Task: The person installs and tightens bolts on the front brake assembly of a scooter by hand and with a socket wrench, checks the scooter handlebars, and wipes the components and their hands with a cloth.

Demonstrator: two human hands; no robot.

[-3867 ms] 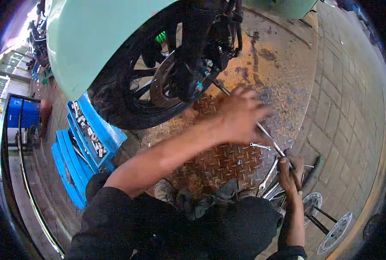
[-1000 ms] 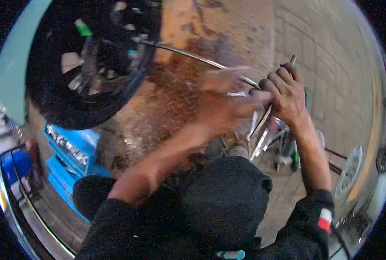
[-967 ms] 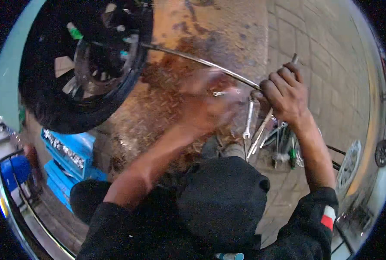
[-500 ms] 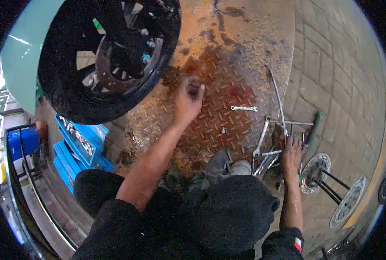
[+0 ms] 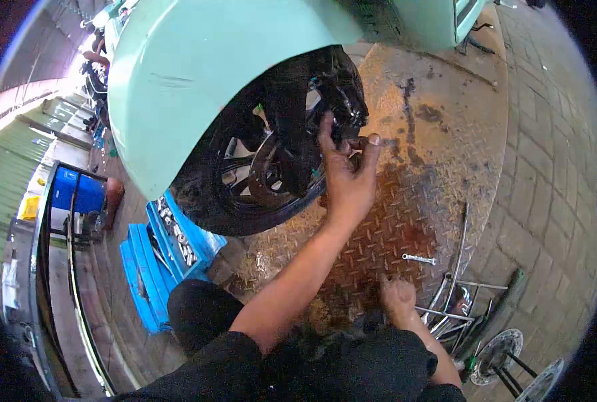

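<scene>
My left hand [image 5: 352,177] is raised beside the front wheel's black tyre [image 5: 258,221], index finger and thumb apart. Its index finger reaches toward dark parts by the wheel hub; whether it touches them I cannot tell. A brake disc [image 5: 263,167] shows inside the wheel, under a mint-green fender [image 5: 198,87]. My right hand [image 5: 399,299] is down at the rusty metal plate [image 5: 399,221], fingers drawn together, and whatever is under them is hidden. A small combination wrench [image 5: 419,259] lies on the plate just beyond it.
To the right lie several wrenches and a T-handle tool [image 5: 473,285], with a green-handled tool [image 5: 513,288] alongside. Removed disc parts [image 5: 498,355] are at the lower right. A blue toolbox [image 5: 148,281] with sockets stands at left, near a blue bin [image 5: 77,191].
The view has tilted up, showing more fender. My left hand has risen to the wheel. My right hand has left the tools and come to the plate, where a small shiny part lay.
</scene>
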